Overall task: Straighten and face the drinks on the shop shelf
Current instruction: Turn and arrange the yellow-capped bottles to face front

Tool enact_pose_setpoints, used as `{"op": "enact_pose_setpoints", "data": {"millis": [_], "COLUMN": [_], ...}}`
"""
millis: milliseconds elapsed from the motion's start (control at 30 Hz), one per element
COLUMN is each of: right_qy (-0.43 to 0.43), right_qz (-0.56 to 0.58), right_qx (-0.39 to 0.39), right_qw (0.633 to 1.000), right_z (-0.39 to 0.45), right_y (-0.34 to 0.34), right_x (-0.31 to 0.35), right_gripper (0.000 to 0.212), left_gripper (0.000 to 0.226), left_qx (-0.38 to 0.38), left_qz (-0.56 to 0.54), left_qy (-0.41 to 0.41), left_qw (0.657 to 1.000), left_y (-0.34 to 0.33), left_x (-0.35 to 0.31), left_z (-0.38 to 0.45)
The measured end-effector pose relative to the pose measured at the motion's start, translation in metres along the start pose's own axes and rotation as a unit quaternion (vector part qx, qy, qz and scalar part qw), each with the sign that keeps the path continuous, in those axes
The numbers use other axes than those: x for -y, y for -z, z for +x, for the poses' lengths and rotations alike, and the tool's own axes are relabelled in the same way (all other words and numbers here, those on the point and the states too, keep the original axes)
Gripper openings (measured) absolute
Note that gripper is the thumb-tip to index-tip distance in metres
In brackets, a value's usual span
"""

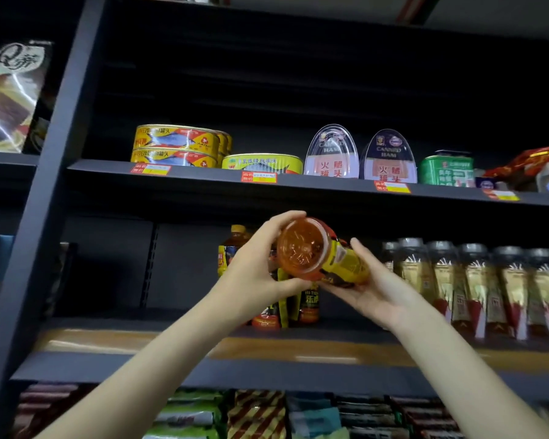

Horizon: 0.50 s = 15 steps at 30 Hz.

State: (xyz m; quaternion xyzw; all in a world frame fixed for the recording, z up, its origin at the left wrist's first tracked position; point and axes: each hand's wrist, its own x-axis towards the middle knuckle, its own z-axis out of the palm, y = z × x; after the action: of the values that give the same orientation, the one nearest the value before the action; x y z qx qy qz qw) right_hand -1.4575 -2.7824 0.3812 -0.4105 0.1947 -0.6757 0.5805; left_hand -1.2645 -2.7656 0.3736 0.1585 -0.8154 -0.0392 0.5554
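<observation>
While both hands held the amber drink bottle (322, 255) tipped on its side in front of the middle shelf (184, 342), its base toward the camera, the left hand (260, 270) curled round the bottom end and the right hand (373, 285) cradled the yellow-labelled body from below with fingers wrapped up its side. It looked lifted out for turning, not yet placed. Next, I judged, it needed standing upright, label forward, beside the matching bottles (268, 307) left of the gold-labelled row (476, 286).
</observation>
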Motion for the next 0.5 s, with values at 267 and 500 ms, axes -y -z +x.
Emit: {"op": "enact_pose_setpoints", "data": {"millis": [267, 500], "right_qy": [0.214, 0.048], "right_qz": [-0.091, -0.052], "right_qx": [-0.025, 0.043], "right_qw": [0.972, 0.997], "right_z": [-0.001, -0.009], "right_y": [-0.001, -0.002], "right_x": [-0.002, 0.018], "right_gripper": [0.055, 0.040], "left_gripper": [0.061, 0.063], "left_qx": [-0.032, -0.051], "left_qz": [-0.296, -0.101], "left_qy": [0.242, 0.103], "left_qw": [0.923, 0.988], "left_y": [-0.008, 0.005], "left_x": [0.005, 0.013], "left_z": [-0.005, -0.004]}}
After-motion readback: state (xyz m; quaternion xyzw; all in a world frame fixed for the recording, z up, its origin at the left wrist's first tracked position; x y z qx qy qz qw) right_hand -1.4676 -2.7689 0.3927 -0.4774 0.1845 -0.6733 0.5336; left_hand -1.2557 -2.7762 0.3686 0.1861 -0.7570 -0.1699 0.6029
